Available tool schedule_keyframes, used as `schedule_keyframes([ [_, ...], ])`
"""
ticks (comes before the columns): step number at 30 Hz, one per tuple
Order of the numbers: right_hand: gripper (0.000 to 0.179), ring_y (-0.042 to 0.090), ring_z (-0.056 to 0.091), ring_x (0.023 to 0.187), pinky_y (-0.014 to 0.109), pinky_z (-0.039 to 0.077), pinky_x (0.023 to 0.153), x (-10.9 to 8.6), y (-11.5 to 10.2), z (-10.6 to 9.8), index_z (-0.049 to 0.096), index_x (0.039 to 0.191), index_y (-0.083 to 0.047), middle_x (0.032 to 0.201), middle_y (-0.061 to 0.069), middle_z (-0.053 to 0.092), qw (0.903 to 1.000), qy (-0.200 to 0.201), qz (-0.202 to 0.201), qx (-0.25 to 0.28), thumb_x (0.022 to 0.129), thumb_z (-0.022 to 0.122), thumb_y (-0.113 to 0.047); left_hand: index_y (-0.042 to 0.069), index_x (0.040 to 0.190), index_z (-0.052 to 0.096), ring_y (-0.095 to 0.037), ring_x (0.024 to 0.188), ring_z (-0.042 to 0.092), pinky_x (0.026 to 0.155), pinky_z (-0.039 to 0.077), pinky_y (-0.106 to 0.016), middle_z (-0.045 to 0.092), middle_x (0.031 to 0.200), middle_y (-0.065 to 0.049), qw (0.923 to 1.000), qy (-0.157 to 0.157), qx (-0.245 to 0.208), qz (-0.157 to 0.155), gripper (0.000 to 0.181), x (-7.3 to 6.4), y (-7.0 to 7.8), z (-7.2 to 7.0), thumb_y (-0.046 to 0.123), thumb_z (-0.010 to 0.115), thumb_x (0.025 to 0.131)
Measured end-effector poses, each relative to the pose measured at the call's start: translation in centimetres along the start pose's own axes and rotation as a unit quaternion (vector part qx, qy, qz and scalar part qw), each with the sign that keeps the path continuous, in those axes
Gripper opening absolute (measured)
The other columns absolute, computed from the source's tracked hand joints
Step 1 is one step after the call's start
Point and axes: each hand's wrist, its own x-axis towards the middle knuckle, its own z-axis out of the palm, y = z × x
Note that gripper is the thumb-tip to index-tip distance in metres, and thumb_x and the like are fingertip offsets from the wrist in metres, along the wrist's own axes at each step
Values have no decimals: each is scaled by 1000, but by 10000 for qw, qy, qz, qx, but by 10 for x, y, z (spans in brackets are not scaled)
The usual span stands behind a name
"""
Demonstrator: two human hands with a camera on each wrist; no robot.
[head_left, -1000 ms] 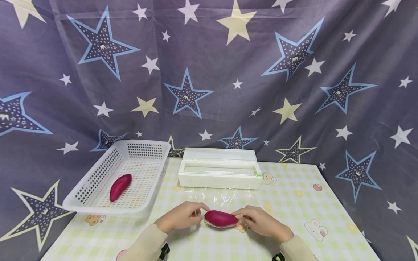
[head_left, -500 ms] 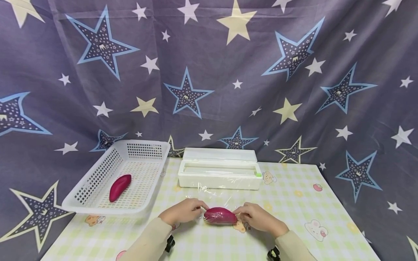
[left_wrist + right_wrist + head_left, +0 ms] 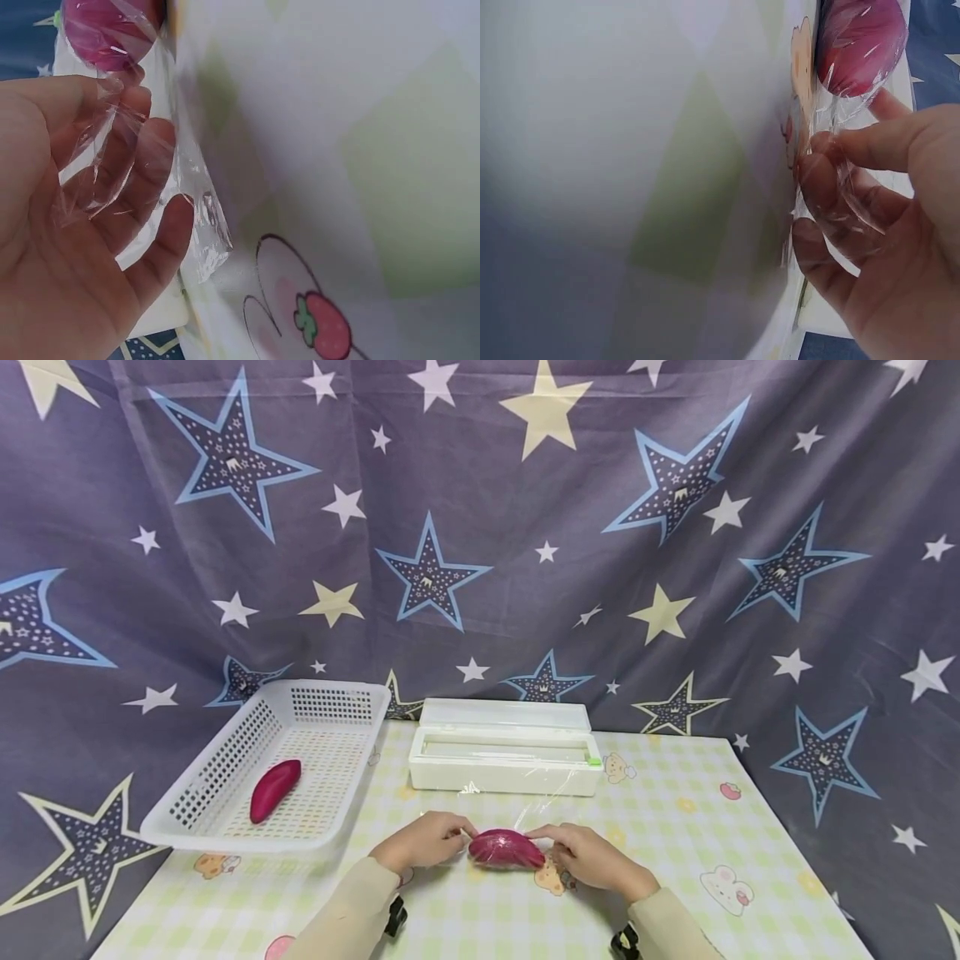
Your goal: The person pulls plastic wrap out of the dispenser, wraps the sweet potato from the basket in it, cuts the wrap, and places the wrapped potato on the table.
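Observation:
A purple sweet potato (image 3: 506,848) lies on the table between both hands, wrapped in clear plastic film (image 3: 206,225). At its left end my left hand (image 3: 429,840) pinches the film between thumb and fingers; loose film drapes over the fingers in the left wrist view. My right hand (image 3: 592,857) pinches the film at the other end, close to the sweet potato (image 3: 862,49) in the right wrist view. Behind them, a white cling film box (image 3: 504,777) stands with its lid raised, and film stretches from near it toward the sweet potato.
A white perforated basket (image 3: 247,843) stands at the left, with another purple sweet potato (image 3: 275,791) in it. The table is covered by a green checked cloth (image 3: 720,827) with cartoon prints. A star-patterned curtain (image 3: 480,468) hangs behind.
The sweet potato has rolled slightly away toward the cling film box, and film now covers its upper side. Both hands have moved forward a little with it.

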Motion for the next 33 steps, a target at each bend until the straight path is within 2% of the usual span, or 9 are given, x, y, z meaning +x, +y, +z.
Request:
schedule_keyframes([
  [2, 46, 5, 48, 61, 25, 47, 56, 0, 0, 0, 60, 138, -23, 84, -1, 55, 10000, -24, 6, 17, 102, 51, 3, 11, 117, 72, -8, 68, 55, 65, 51, -31, 66, 97, 4, 9997, 155, 179, -2, 27, -2, 3, -2, 15, 49, 103],
  [5, 44, 5, 49, 62, 25, 47, 57, 0, -1, 0, 61, 138, -22, 85, -1, 56, 10000, -59, 46, 57, 102, 51, 2, 15, 119, 71, -16, 98, 61, 86, 50, -43, 66, 112, 1, 9949, 648, 758, 176, 25, -3, 10, -3, 22, 53, 104],
  [7, 43, 5, 49, 62, 25, 47, 58, 0, -2, -1, 61, 137, -23, 86, -1, 57, 9999, -65, 102, 73, 102, 52, 1, 19, 118, 72, -20, 111, 60, 93, 47, -49, 66, 116, 1, 9865, 1044, 1165, 478, 22, -2, 17, -4, 25, 59, 101],
  [9, 43, 5, 50, 62, 25, 48, 58, -1, -3, -1, 61, 137, -23, 86, -1, 57, 9999, -51, 135, 72, 103, 52, 0, 20, 114, 73, -19, 114, 59, 97, 45, -51, 67, 116, 4, 9779, 1294, 1362, 918, 19, 0, 24, -3, 24, 65, 97],
  [12, 43, 6, 50, 62, 25, 49, 57, -1, -4, -1, 61, 138, -23, 86, 0, 57, 9998, -40, 157, 114, 103, 52, 0, 22, 108, 75, -13, 108, 61, 98, 48, -42, 68, 109, 9, 9697, 1208, 1435, 1563, 18, 3, 33, 1, 22, 73, 91],
  [15, 44, 6, 51, 61, 26, 51, 54, -1, -5, -2, 61, 138, -23, 87, 2, 56, 9996, -52, 188, 207, 102, 51, 2, 24, 109, 75, -9, 105, 61, 96, 49, -33, 68, 109, 11, 9663, 871, 1542, 1867, 23, 5, 36, 6, 25, 80, 86],
  [21, 42, 5, 50, 63, 26, 49, 57, 0, -5, -3, 63, 135, -21, 87, 0, 57, 9997, -47, 185, 138, 102, 52, 1, 24, 116, 74, -12, 113, 60, 102, 47, -34, 67, 121, 8, 9687, 641, 1732, 1656, 38, 9, 31, 13, 22, 85, 80],
  [27, 41, 5, 50, 67, 27, 47, 64, 0, -1, -4, 66, 132, -18, 89, -3, 60, 9999, -13, 133, 27, 100, 52, 4, 22, 130, 67, -15, 121, 57, 107, 43, -36, 63, 131, 4, 9812, 475, 1408, 1230, 53, 14, 26, 15, 18, 85, 80],
  [33, 31, 5, 53, 74, 30, 47, 72, 1, 3, -5, 69, 122, -16, 97, -3, 66, 9996, 64, 250, -86, 101, 52, 0, 20, 130, 67, -14, 119, 58, 105, 44, -34, 64, 127, 4, 9894, 397, 971, 1007, 54, 21, 23, 15, 9, 84, 80],
])
